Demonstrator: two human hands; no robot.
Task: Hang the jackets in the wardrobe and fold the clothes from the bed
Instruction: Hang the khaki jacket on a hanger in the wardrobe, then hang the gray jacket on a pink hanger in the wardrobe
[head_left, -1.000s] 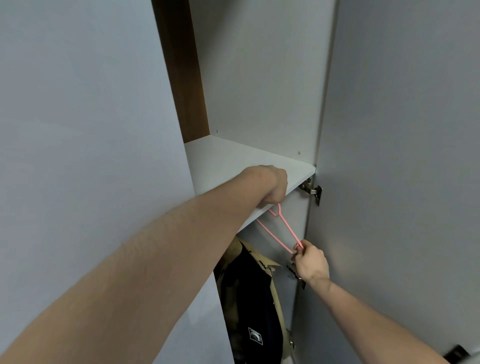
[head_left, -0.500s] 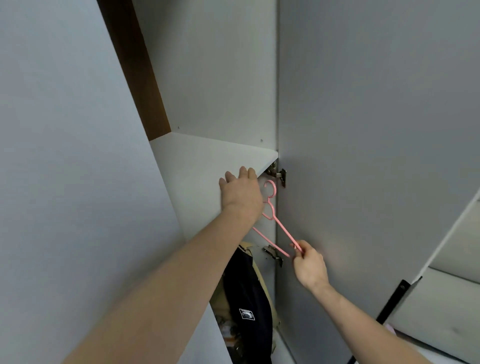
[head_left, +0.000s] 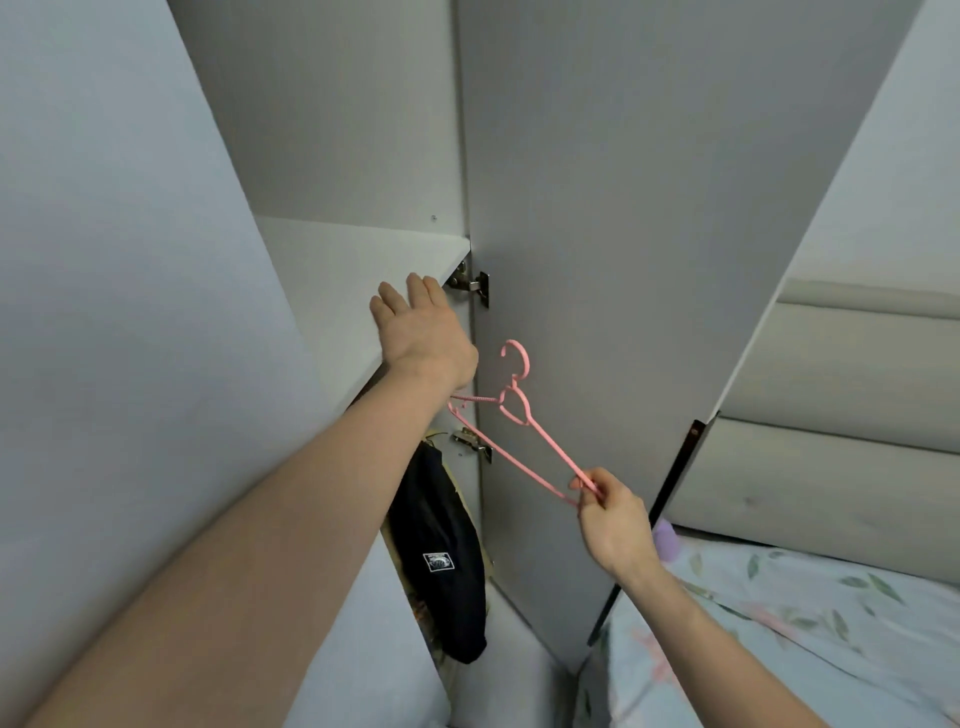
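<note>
My right hand (head_left: 613, 522) pinches one end of the pink hanger (head_left: 519, 415), clear of the wardrobe, while my left hand (head_left: 423, 332) lies flat, fingers straight, on the shelf (head_left: 332, 291). The hook could snag the door (head_left: 623, 260) or slip from so thin a pinch. A dark jacket (head_left: 441, 551) hangs below, probably from a rail I can't see; the bed (head_left: 805, 623) is beside me.

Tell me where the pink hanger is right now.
In the head view the pink hanger is centre frame, out of the wardrobe, pinched at one end by the right hand, just below the left hand near the shelf edge.
</note>
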